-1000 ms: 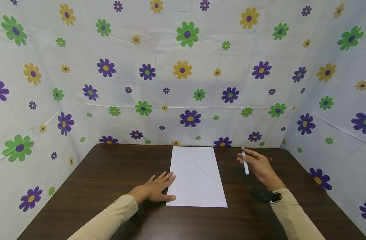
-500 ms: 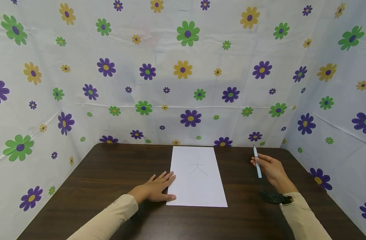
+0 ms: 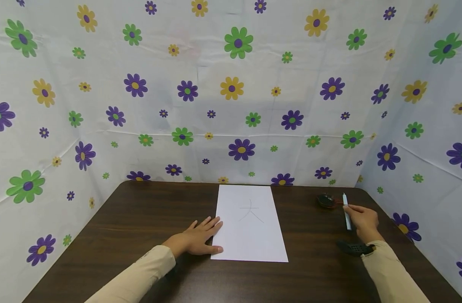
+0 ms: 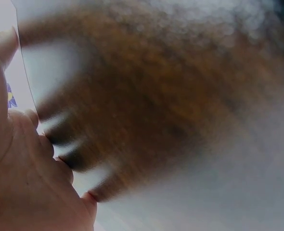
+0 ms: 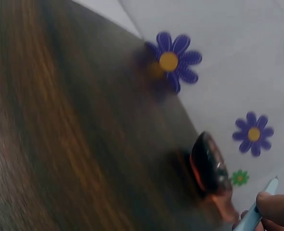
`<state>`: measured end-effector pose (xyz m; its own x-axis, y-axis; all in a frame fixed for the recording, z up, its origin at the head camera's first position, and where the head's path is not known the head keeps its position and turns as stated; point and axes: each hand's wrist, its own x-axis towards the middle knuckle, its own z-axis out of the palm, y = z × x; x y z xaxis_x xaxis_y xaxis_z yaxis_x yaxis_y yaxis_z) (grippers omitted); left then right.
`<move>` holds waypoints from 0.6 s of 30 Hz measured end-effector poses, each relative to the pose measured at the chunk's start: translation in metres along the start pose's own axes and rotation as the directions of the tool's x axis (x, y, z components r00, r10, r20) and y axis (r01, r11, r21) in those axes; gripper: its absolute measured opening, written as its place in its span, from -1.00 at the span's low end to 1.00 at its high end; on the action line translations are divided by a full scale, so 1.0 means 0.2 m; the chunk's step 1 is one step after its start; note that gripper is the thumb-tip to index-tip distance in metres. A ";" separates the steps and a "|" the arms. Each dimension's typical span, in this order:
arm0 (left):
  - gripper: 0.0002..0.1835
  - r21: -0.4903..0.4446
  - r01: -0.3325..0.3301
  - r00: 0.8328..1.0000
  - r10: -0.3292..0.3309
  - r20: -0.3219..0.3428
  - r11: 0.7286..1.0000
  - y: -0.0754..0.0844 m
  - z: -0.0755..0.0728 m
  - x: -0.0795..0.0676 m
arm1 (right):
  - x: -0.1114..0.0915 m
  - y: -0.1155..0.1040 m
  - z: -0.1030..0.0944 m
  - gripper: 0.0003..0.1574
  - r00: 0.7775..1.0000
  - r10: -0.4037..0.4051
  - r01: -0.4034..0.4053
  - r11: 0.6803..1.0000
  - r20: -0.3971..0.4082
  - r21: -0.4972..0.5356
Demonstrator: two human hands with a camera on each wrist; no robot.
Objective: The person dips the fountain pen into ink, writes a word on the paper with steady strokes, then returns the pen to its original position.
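A sheet of white paper [image 3: 250, 242] lies on the dark wooden table, with a few thin drawn strokes [image 3: 250, 209] in its upper half. My left hand [image 3: 197, 239] rests with spread fingers on the sheet's left edge; the left wrist view shows its palm side [image 4: 31, 168]. Over the table's right side, my right hand [image 3: 363, 221] holds a pale blue pen [image 3: 347, 218] between thumb and fingers, tip up. Just left of the pen lies a dark oval-headed object [image 3: 325, 200] with a reddish handle, its kind unclear. Whether the hand touches that handle, I cannot tell.
A white cloth [image 3: 200, 160] printed with flowers hangs behind the table [image 3: 159, 210] and along both sides. The table's back edge meets the cloth. A black strap [image 3: 356, 248] is on the right wrist.
My right hand has moved right with the pen, away from the paper, uncovering the dark oval-headed object. My left hand and the paper stay in place.
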<state>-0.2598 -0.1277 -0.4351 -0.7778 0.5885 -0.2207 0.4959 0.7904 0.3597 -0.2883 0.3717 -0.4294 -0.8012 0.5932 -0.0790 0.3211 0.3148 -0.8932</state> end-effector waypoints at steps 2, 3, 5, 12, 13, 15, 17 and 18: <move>-0.06 0.006 0.001 1.000 -0.001 -0.005 1.000 0.00 0.00 0.00 | 0.01 0.01 0.00 -0.34 1.000 -0.011 0.011 1.000 -0.011 -0.020; -0.06 0.007 0.004 1.000 -0.004 -0.005 1.000 0.00 0.00 0.00 | 0.01 0.02 0.00 -0.35 1.000 -0.014 0.013 1.000 -0.015 -0.027; -0.07 0.013 0.007 1.000 -0.007 -0.007 1.000 0.00 0.01 0.00 | 0.02 0.03 0.00 -0.37 1.000 -0.023 0.022 0.999 -0.021 -0.047; -0.05 0.024 0.015 1.000 -0.015 -0.002 1.000 -0.02 0.02 0.01 | 0.06 0.06 0.03 -0.43 0.996 -0.079 0.071 0.987 -0.051 -0.142; -0.04 0.024 0.014 1.000 -0.013 -0.004 1.000 -0.02 0.03 0.02 | 0.07 0.06 0.04 -0.44 0.995 -0.085 0.077 0.986 -0.051 -0.145; -0.02 0.029 0.006 1.000 -0.005 -0.015 1.000 -0.03 0.04 0.02 | 0.07 0.07 0.05 -0.47 0.994 -0.090 0.083 0.987 -0.054 -0.135; -0.01 0.026 -0.001 1.000 0.002 -0.025 1.000 -0.04 0.04 0.02 | 0.07 0.07 0.06 -0.50 0.994 -0.092 0.084 0.989 -0.061 -0.120; -0.01 0.028 -0.003 1.000 0.004 -0.026 1.000 -0.03 0.04 0.02 | 0.08 0.07 0.06 -0.50 0.993 -0.092 0.085 0.990 -0.067 -0.110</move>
<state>-0.2628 -0.1296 -0.4455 -0.7857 0.5870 -0.1954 0.5091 0.7929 0.3350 -0.3028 0.3755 -0.4484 -0.7918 0.6098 0.0338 0.3055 0.4434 -0.8426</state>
